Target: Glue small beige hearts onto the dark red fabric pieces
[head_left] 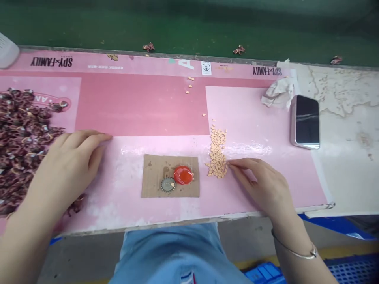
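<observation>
My left hand (pixel 72 156) rests palm down at the right edge of a heap of small dark-red figure-like pieces (pixel 22 138), its fingers stretched out over the pink sheet. My right hand (pixel 262 179) has thumb and index finger pinched together at the right side of a patch of tiny beige pieces (pixel 218 152). Whatever sits between those fingertips is too small to make out. Between the hands lies a cardboard piece (pixel 152 185). On it are a round red cap-like dish (pixel 182 174) and a toothed bottle cap (pixel 167 184), with a beige bit inside the cap.
A phone (pixel 307 121) and crumpled tissue (pixel 278 93) lie to the right. Across the back runs a green belt (pixel 192 23) carrying several dark-red pieces (pixel 239 49). A white container (pixel 7 51) stands at far left. The table's front edge is close to my body.
</observation>
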